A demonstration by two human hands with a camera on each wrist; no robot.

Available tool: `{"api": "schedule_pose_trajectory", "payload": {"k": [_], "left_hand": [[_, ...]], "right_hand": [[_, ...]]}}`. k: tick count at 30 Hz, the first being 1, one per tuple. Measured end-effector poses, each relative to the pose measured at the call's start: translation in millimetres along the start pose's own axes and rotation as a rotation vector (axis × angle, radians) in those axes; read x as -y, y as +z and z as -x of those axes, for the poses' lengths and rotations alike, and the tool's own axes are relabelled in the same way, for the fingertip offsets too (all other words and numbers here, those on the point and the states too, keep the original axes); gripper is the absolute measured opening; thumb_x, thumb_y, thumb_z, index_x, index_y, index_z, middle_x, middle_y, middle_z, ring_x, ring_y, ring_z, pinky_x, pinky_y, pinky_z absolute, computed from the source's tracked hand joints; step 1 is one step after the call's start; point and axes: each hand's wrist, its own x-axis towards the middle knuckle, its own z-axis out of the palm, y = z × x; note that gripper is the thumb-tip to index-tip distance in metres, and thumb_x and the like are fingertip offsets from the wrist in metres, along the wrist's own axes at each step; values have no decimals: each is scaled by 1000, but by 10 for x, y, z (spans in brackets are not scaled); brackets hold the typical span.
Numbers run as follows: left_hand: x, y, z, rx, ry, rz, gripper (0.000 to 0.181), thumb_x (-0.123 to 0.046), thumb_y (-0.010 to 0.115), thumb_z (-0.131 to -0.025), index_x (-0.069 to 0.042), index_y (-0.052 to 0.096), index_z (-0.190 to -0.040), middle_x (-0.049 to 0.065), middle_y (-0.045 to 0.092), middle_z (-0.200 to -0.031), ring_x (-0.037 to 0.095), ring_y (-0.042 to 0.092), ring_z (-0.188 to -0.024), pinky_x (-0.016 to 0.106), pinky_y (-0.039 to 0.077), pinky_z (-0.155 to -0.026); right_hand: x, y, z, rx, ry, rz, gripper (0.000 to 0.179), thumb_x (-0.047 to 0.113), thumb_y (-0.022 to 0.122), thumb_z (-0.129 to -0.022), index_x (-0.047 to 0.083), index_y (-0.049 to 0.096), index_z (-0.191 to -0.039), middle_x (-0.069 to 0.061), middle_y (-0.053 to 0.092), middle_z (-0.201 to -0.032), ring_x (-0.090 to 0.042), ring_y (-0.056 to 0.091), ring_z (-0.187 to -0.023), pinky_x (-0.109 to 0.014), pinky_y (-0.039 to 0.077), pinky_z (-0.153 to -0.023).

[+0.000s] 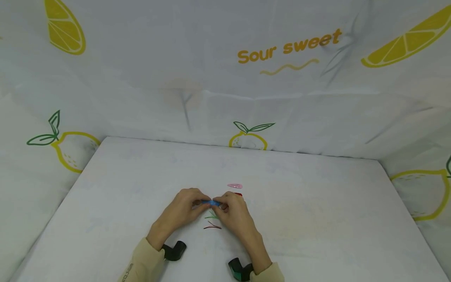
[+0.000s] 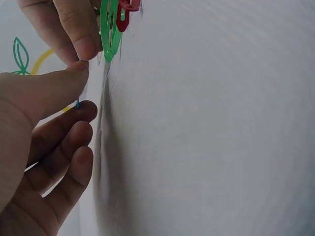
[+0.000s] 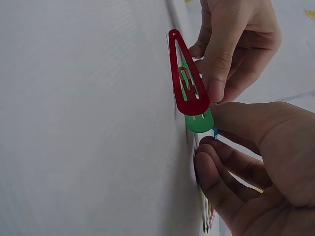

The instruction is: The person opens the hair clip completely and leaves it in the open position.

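Both my hands meet over the table, pinching a blue snap hair clip (image 1: 212, 203) from its two sides. My left hand (image 1: 182, 205) grips one end between thumb and fingertips, and my right hand (image 1: 234, 211) grips the other. In the right wrist view only a sliver of the blue clip (image 3: 215, 133) shows between the fingers. Just in front of the hands stands a green snap clip (image 1: 212, 215), its parts spread. Nearer the person is a dark red snap clip (image 1: 212, 226), also spread.
Beyond the right hand lies a pink hair clip (image 1: 235, 186), with another red piece (image 1: 238, 194) partly covered by that hand. Black devices (image 1: 175, 251) are worn at the wrists. A printed lemon cloth (image 1: 211, 113) hangs behind the white table (image 1: 310, 207).
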Motion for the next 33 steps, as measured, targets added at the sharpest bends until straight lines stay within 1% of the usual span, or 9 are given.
{"api": "schedule_pose_trajectory", "payload": {"k": [4, 8, 18, 23, 29, 33], "left_hand": [[-12, -24, 6, -6, -32, 9, 11, -19, 70, -82, -14, 73, -92, -11, 66, -83, -2, 56, -72, 20, 48, -65], [-23, -27, 5, -18, -40, 15, 10, -17, 71, -82, -14, 73, -91, -11, 67, -83, -2, 57, -72, 19, 48, -66], [-23, -35, 8, -27, -26, 20, 9, -17, 71, -82, -14, 73, -90, -11, 66, -81, -2, 55, -70, 20, 48, -64], [-30, -41, 8, -29, -23, 24, 9, -18, 71, -82, -14, 73, -90, -11, 66, -81, -2, 56, -71, 20, 48, -65], [-35, -43, 7, -61, 9, 15, 9, -17, 72, -80, -14, 73, -88, -11, 66, -81, -2, 56, -71, 19, 48, -64], [-42, -43, -1, -81, 30, -7, 7, -16, 72, -80, -15, 73, -87, -10, 66, -79, -2, 55, -69, 18, 47, -62]], "right_hand": [[-2, 5, 4, -9, -5, -5, 14, 10, 71, -80, 2, 73, -92, 0, 62, -75, -2, 53, -61, -16, 47, -55], [5, -6, 7, -13, -12, -12, 12, 10, 70, -81, 4, 73, -91, 3, 61, -72, -2, 52, -60, -16, 46, -55], [14, -14, 13, -24, -28, -42, 13, 8, 70, -80, 2, 73, -92, 1, 64, -72, -3, 55, -60, -16, 48, -55], [-2, -11, 23, -35, -34, -87, 13, 9, 71, -80, 3, 73, -92, 2, 64, -73, -4, 56, -60, -18, 49, -56], [-17, -1, 29, -68, -41, -117, 12, 10, 71, -81, 4, 73, -91, 2, 64, -73, -5, 57, -60, -17, 48, -55], [-25, 12, 29, -101, -41, -124, 10, 10, 71, -81, 4, 73, -88, 3, 65, -73, -5, 57, -61, -17, 48, -55]]}}
